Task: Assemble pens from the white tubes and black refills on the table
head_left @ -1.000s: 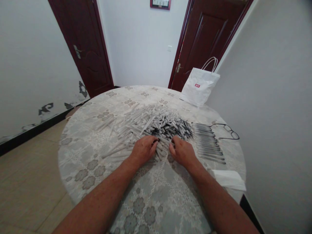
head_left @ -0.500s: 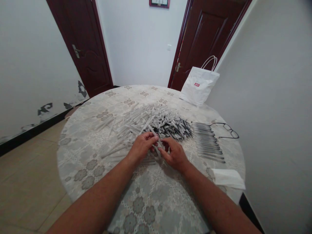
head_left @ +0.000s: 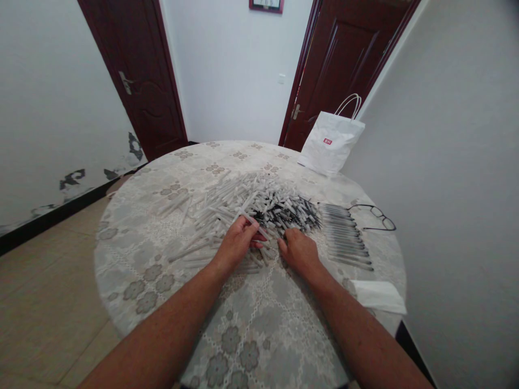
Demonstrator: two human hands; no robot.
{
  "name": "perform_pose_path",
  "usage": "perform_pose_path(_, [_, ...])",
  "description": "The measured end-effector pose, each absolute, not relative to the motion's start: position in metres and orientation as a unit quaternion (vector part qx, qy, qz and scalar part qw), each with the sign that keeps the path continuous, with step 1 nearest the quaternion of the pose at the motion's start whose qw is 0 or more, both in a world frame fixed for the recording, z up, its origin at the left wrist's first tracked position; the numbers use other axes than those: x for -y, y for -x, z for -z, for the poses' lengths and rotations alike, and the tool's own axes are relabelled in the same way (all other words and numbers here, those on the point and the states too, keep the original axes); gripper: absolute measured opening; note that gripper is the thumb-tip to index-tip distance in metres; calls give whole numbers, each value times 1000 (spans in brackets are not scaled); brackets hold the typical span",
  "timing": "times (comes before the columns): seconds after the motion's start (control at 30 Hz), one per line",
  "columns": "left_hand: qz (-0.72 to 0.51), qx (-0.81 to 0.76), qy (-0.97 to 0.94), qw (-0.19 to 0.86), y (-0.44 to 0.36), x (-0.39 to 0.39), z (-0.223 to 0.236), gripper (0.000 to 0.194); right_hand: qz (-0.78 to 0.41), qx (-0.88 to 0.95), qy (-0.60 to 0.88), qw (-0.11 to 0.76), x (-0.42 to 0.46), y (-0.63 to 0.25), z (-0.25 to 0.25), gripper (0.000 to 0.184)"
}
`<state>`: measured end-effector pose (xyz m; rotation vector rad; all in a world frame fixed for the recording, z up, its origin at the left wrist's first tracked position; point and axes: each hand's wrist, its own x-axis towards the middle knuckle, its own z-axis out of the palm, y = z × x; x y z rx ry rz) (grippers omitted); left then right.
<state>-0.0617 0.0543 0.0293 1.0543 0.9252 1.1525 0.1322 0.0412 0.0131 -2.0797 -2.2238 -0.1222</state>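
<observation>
My left hand (head_left: 239, 237) is closed on a slim translucent tube (head_left: 249, 219), pinched between thumb and fingers and slanting up to the left. It looks like a pen barrel. My right hand (head_left: 300, 248) is a short way to the right, apart from the tube, with its fingers curled down at the front edge of a heap of short pale pieces with black tips (head_left: 290, 210). Whatever those fingers hold is hidden. Many loose translucent tubes (head_left: 206, 216) lie heaped left of and behind my left hand. Right of the heap, several dark-tipped tubes (head_left: 348, 237) lie side by side in a row.
Black-framed glasses (head_left: 377, 213) lie beyond the row, near the right edge of the round table (head_left: 231, 335), which has a patterned cloth. A folded white tissue (head_left: 379, 295) is at the right front. A white paper bag (head_left: 332, 140) stands at the back right.
My hands have come apart. The right one has left the tube and moved right to the heap's front edge, its fingers curling in. The left one keeps the tube.
</observation>
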Motion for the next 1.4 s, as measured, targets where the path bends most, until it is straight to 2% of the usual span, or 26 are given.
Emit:
perform_pose_path(0.3, [-487,-399,-476,615,61,-54,-29,33,52,723,687,54,-45,-137,-10,23])
perform_pose_path(0.4, [-487,-396,-479,613,62,-54,-28,31,73,711,695,81,-44,-139,-13,20])
perform_pose_path(0.5, [-483,-406,-482,608,62,-54,-28,27,86,700,685,180,-41,-144,-21,18])
perform_pose_path(0.6, [-478,-415,-489,600,62,-54,-27,25,59,697,631,336,-38,-150,-30,20])
perform_pose_path(0.7, [-477,-414,-494,597,61,-54,-26,25,-35,675,568,469,-36,-154,-32,20])
perform_pose_path(0.8, [-471,-412,-502,596,61,-54,-26,25,-139,645,530,533,-36,-156,-27,20])
perform_pose_path(0.9, [-465,-412,-519,587,61,-54,-26,25,-186,634,523,538,-38,-157,-23,19])
perform_pose_path(1.07, [-453,-419,-557,556,62,-53,-27,32,-194,664,525,496,-38,-158,-24,16])
perform_pose_path(1.17, [-429,-414,-591,544,61,-51,-29,34,-251,663,505,492,-38,-156,-23,17])
perform_pose_path(1.3, [-372,-396,-646,537,59,-48,-30,31,-324,643,476,505,-37,-150,-23,18])
perform_pose_path(1.4, [-350,-389,-682,511,57,-45,-31,28,-314,662,458,504,-33,-143,-30,18])
